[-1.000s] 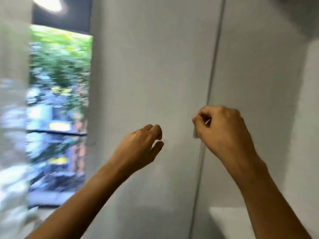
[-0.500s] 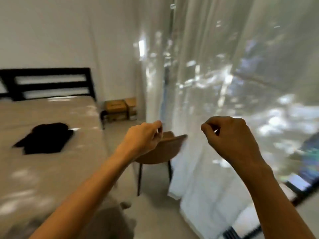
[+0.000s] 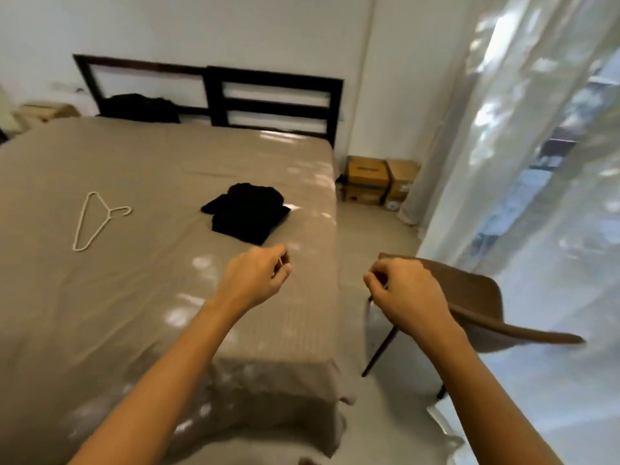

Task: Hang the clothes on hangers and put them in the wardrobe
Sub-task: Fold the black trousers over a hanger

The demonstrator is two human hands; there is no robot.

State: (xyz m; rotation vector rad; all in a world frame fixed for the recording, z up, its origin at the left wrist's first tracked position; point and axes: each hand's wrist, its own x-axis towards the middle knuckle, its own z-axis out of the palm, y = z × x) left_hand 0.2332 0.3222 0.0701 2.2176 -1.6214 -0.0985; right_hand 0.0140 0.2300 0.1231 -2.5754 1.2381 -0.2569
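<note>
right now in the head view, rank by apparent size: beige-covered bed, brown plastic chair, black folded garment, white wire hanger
1. beige-covered bed
2. brown plastic chair (nearer the camera, so unsure)
3. black folded garment
4. white wire hanger, nearly as long but thin

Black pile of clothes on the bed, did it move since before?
No. The black pile of clothes lies in the same spot on the tan-covered bed, near its right edge, short of the dark wooden headboard. Only the camera turned.
</note>
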